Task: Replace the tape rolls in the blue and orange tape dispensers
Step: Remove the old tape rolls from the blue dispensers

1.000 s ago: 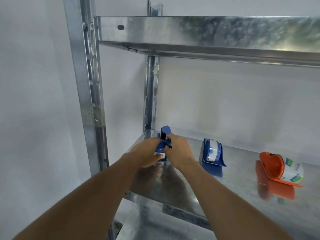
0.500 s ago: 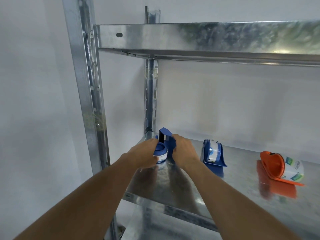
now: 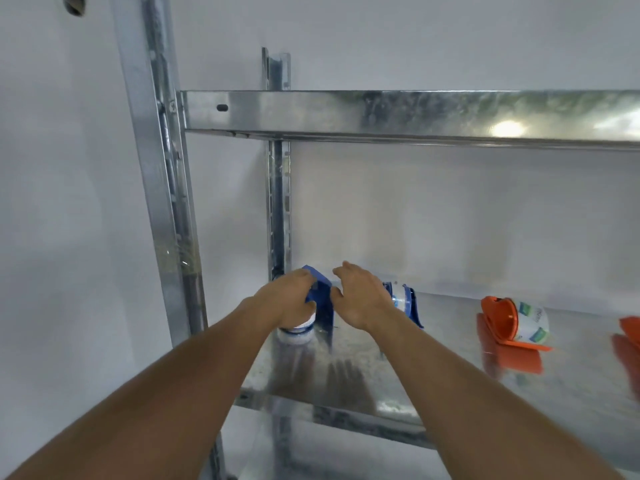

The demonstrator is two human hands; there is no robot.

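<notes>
Metal shelf (image 3: pixel 450 386), galvanised, running from lower centre to the right edge of the frame; carries all items listed. Blue tape dispenser (image 3: pixel 320 292), at centre frame near the shelf's left rear corner, standing on the shelf surface with its angled top uppermost. Left hand (image 3: pixel 289 299), centre frame, laid over the left side of this dispenser; fingers curled down around a white-and-blue tape roll (image 3: pixel 298 329) that shows below the palm, its lower edge at the shelf surface. Fingertips hidden behind the dispenser body. Right hand (image 3: pixel 360 296), just right of the blue tape dispenser; fingers spread and loosely bent, gripping nothing visible; whether the thumb side touches the dispenser wall cannot be told. Second blue dispenser (image 3: pixel 410 306), immediately right of the right hand and partly covered by it, loaded with a pale roll, resting on the shelf. Orange tape dispenser (image 3: pixel 498 318), right of centre, lying tipped on the shelf with a white roll bearing green print (image 3: pixel 531 322) seated in it; well apart from both hands. Further orange item (image 3: pixel 630 329), cut off at the right edge of the frame; type cannot be told. Upper shelf rail (image 3: pixel 381 114), crossing the upper half of the frame. Upright posts: front post (image 3: pixel 162 202) at left, rear post (image 3: pixel 277 202) at centre. Pale wall (image 3: pixel 450 220) behind the unit.
</notes>
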